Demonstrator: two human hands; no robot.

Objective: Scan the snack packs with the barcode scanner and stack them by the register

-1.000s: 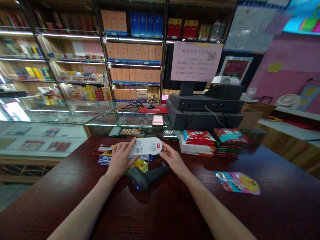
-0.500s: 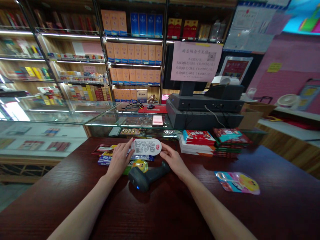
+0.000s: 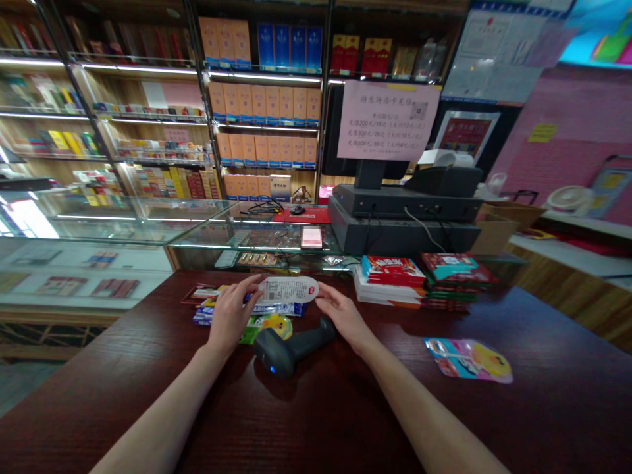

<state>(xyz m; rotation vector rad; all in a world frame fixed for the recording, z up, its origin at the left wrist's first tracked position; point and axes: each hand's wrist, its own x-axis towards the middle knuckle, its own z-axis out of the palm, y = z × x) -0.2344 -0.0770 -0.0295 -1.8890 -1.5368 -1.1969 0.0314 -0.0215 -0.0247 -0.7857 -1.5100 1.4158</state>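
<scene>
My left hand (image 3: 231, 317) pinches a white oval-ended packet (image 3: 288, 289) at its left end, and the packet's printed label and barcode face up. My right hand (image 3: 344, 317) lies flat on the counter, its fingertips at or just beside the packet's right end. Between my hands, a dark grey handheld barcode scanner (image 3: 291, 349) rests on its side, with a blue light glowing. Colourful snack packets (image 3: 249, 311) lie under and behind the white packet, partly hidden by my left hand.
The dark wood counter (image 3: 123, 375) has stacks of red and green packets (image 3: 392, 280) at the back right and a pink-and-yellow packet (image 3: 468, 360) at the right. Behind stand a glass display case (image 3: 251, 240), a black cash register (image 3: 402, 214) and shelves of boxes.
The white packet has tilted flatter and turned more level between my hands. My left hand has moved slightly down and left. The scanner has not moved.
</scene>
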